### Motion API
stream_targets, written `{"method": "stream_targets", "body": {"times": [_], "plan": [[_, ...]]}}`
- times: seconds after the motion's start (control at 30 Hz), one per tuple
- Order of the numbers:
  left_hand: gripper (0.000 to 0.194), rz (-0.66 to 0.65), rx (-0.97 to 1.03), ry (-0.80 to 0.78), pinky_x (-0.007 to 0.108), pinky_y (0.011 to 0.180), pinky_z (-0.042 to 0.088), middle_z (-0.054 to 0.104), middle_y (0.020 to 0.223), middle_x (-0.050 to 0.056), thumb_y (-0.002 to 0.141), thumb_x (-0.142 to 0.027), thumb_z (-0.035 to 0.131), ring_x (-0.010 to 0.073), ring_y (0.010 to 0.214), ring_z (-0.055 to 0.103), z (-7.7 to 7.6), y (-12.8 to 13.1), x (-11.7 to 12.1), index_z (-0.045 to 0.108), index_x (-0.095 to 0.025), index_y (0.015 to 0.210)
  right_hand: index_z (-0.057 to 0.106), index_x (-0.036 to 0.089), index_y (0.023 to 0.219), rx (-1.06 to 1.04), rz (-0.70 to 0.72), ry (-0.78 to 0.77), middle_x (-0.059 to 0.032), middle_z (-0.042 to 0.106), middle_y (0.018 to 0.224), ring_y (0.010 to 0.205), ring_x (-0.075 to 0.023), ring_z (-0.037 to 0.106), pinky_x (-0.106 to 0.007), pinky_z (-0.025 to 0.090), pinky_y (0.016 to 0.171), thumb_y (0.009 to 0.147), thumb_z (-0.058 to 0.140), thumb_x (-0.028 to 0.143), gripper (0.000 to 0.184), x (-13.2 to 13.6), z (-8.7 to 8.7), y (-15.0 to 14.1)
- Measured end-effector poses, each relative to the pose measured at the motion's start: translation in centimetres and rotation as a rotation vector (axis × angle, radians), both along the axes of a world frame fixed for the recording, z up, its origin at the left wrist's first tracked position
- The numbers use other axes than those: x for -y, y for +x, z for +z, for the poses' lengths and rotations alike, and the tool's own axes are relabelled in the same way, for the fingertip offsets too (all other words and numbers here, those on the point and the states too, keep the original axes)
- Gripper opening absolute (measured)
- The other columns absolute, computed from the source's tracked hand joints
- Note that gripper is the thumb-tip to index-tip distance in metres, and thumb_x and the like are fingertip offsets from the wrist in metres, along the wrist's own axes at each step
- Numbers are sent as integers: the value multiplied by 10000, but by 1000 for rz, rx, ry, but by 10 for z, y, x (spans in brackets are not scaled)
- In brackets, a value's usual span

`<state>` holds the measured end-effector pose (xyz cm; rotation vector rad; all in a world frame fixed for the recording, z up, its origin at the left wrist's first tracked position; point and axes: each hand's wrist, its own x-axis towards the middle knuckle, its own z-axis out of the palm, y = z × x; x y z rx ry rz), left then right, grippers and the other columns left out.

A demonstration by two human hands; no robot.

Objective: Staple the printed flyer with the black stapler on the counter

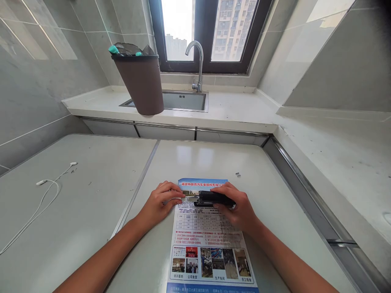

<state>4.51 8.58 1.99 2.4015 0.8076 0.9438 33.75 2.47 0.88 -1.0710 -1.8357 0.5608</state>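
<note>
A black stapler (214, 198) lies sideways above a printed flyer (195, 240). My right hand (240, 205) is wrapped around its black body from the right. At the left end a silvery metal part of the stapler sticks out, and my left hand (163, 199) pinches its tip between thumb and fingers. Whether a small piece sits between those fingertips is hidden. Under both hands the flyer rests on the pale tabletop (146, 252), with a blue header, a table of figures and several photos. Short metallic staple strips (238, 174) lie beyond my right hand.
A white cable (45, 199) trails over the left tabletop. Behind, on a white counter (235, 106), stands a brown bin (142, 85) with a dark bag, overlapping the sink (186, 101) and near its faucet (200, 67). Another counter (342, 154) runs along the right.
</note>
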Motion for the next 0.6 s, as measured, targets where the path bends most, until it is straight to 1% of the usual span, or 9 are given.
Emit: {"method": "stream_targets", "body": {"times": [0.1,0.2,0.3,0.43,0.5,0.6], "plan": [[149,-7,15,-11,371,828,568,730,999,51,958,-221,639,196,923,672,0,1,0,752,-273,1039,661,261,1205,8,1,16,-71,720,1011,894,-237,637,-409,566,782,901,653,220,307,0,1,0],[136,-46,49,-79,376,838,569,747,997,54,953,-225,647,198,928,681,-1,0,-1,763,-269,1011,661,262,1210,17,20,40,-69,732,1007,886,-240,633,-420,561,787,895,652,218,318,1,3,1],[134,-99,102,-225,381,856,573,772,997,48,925,-230,689,209,953,691,-2,0,0,770,-276,1022,653,267,1228,3,48,32,-65,735,1014,879,-238,629,-419,552,781,893,655,215,339,3,7,1],[260,-165,145,-469,395,931,560,769,1071,43,854,-256,775,230,1034,692,-1,1,4,763,-303,1109,656,266,1200,-41,122,8,-53,729,966,853,-228,624,-398,539,757,880,673,222,324,8,11,-3],[318,-209,128,-549,390,949,544,763,1091,36,818,-273,813,235,1048,690,1,3,8,759,-311,1129,657,261,1192,-44,164,2,-47,723,932,836,-225,618,-389,532,742,868,688,227,327,11,11,-8],[410,-271,76,-608,360,938,529,759,1104,28,777,-295,851,233,1051,684,4,5,12,744,-315,1172,651,261,1206,-34,203,-17,-49,722,943,857,-227,618,-383,530,743,864,695,219,348,14,10,-15]]}}
